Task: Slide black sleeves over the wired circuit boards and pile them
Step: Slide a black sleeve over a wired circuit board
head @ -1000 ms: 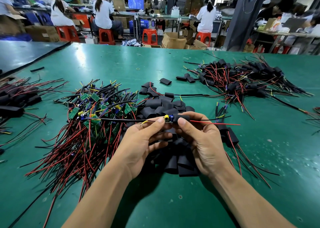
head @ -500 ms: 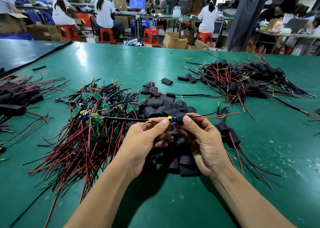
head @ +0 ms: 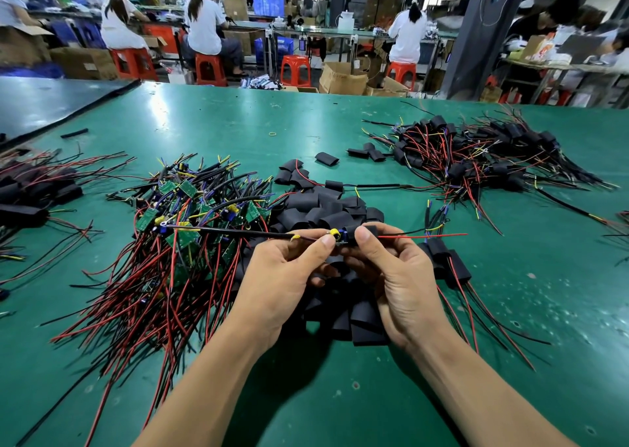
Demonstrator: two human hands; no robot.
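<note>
Left hand [head: 282, 276] nearer right hand [head: 405, 276], pinch-grips

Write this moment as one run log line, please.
step: sleeving | left hand: pinches wired circuit board | right hand: pinches black sleeve | sleeve: over wires, board not yet covered | pile of sleeved boards: far right
</note>
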